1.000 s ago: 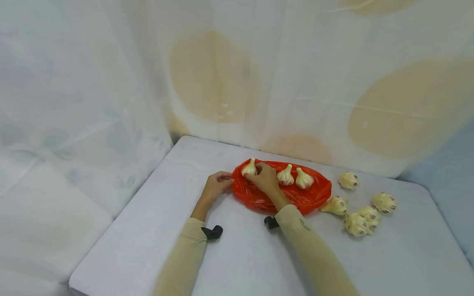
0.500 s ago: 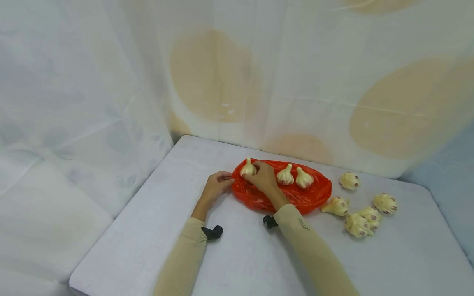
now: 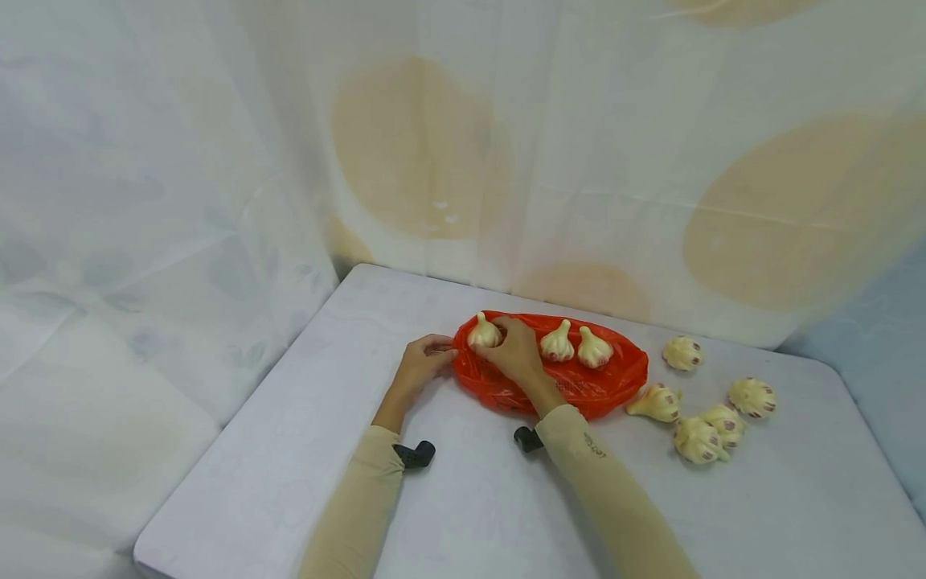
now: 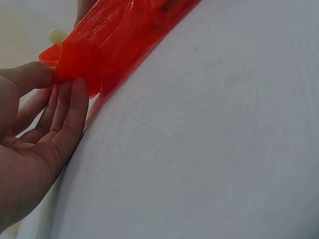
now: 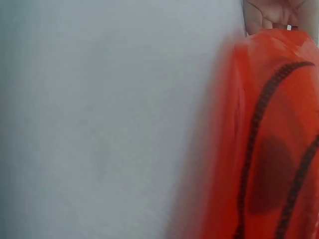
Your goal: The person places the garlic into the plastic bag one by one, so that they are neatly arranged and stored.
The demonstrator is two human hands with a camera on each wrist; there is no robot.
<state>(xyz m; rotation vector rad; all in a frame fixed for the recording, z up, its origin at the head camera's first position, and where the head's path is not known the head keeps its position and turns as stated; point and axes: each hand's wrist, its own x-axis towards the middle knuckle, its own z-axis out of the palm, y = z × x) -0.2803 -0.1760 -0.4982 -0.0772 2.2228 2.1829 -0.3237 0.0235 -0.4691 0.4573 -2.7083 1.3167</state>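
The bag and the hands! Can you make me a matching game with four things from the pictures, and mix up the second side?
Things:
1. left hand
2. bag
3. right hand
4. left sleeve

Matches:
A. holds a garlic
B. beige
C. holds the edge of something thin
D. red

Right pairs: 1-C, 2-D, 3-A, 4-B

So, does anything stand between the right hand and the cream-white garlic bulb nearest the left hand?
Nothing visible does: the right hand pinches the cream-white garlic bulb directly. The left hand pinches the left edge of the red plastic bag, not between them.
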